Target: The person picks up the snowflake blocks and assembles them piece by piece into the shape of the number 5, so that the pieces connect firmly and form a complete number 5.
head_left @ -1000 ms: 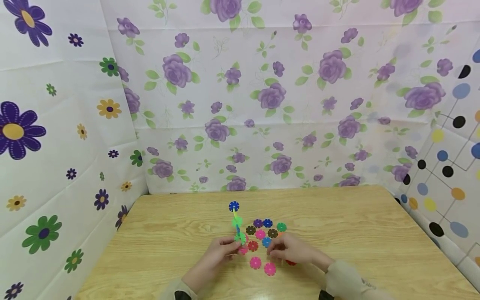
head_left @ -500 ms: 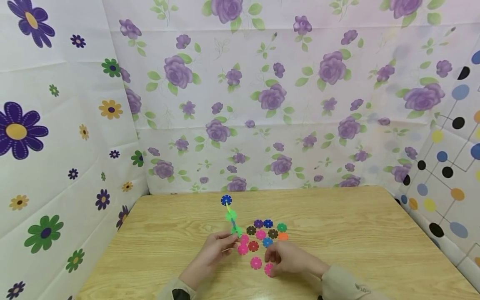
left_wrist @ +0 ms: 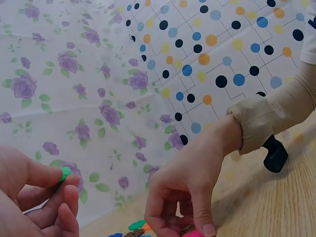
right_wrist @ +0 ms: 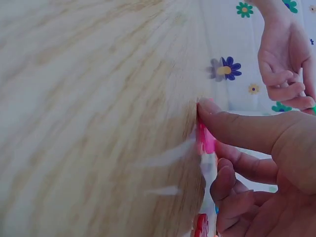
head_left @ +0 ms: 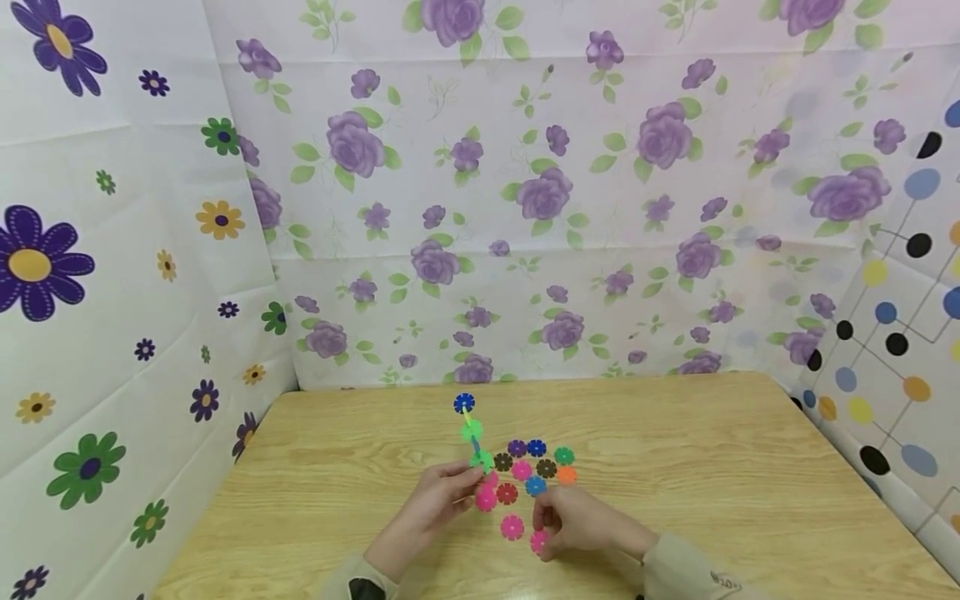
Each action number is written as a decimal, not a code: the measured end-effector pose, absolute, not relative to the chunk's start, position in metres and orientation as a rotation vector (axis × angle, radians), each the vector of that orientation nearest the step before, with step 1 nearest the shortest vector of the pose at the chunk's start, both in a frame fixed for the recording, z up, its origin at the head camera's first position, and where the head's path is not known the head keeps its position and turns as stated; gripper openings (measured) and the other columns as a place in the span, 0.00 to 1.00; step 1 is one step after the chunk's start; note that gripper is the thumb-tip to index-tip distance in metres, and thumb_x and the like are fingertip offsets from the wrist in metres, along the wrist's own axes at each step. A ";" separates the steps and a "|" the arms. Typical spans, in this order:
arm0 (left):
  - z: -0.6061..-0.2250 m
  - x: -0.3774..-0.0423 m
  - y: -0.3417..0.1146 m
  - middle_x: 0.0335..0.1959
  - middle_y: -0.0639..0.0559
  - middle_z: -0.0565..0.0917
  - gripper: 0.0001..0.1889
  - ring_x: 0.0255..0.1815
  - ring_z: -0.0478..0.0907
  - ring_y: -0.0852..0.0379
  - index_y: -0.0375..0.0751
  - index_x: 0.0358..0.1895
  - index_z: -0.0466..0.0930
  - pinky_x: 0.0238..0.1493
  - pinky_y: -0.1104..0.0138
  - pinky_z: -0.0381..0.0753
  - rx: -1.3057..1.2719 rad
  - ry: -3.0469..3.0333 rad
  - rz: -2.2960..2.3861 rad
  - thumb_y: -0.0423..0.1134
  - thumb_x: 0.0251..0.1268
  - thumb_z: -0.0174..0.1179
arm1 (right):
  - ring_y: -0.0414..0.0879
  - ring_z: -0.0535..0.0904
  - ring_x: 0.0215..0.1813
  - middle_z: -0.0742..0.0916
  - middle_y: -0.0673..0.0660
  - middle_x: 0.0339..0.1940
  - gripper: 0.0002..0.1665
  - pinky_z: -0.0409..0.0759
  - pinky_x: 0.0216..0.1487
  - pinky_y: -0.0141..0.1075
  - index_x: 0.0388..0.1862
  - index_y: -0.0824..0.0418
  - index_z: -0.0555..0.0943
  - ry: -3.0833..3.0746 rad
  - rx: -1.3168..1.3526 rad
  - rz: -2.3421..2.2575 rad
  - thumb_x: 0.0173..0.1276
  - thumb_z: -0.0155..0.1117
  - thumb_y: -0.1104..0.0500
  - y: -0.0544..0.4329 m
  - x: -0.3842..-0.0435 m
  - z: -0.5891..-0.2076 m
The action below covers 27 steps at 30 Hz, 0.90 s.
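My left hand (head_left: 442, 497) pinches the lower green notched disc (head_left: 482, 462) of a short chain of interlocking plastic discs, between thumb and fingers. The chain slants up and away, past a second light-green disc (head_left: 472, 430), to a blue disc (head_left: 464, 403) at its top. My right hand (head_left: 583, 518) is low at the table, thumb and curled fingers on the edge of a pink disc (head_left: 537, 542). The right wrist view shows the thumb at the upper end of that pink disc (right_wrist: 207, 140). In the left wrist view, fingers mostly cover the green disc (left_wrist: 65, 173).
Loose discs lie between and beyond the hands: a pink one (head_left: 512, 527), a red one (head_left: 507, 493), a light-blue one (head_left: 536, 486), an orange one (head_left: 567, 475) and several others. The wooden table (head_left: 337, 450) meets patterned cloth walls at its back and sides.
My right hand has come down toward the near edge, onto the pink disc, uncovering the orange disc. My left hand raised the chain and swung it left, then partly back right.
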<state>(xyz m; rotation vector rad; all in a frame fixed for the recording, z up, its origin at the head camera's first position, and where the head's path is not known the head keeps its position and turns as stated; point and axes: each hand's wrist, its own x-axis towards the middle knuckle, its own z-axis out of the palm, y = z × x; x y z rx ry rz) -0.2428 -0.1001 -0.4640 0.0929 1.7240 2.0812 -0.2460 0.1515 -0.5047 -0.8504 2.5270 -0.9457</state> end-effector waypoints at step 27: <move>-0.460 -0.247 -0.088 0.30 0.58 0.85 0.09 0.35 0.80 0.63 0.34 0.44 0.80 0.40 0.69 0.77 0.149 1.813 2.066 0.37 0.69 0.56 | 0.36 0.79 0.32 0.85 0.49 0.32 0.03 0.80 0.34 0.29 0.36 0.53 0.83 2.461 -0.917 -1.263 0.66 0.66 0.56 0.168 -0.255 -0.493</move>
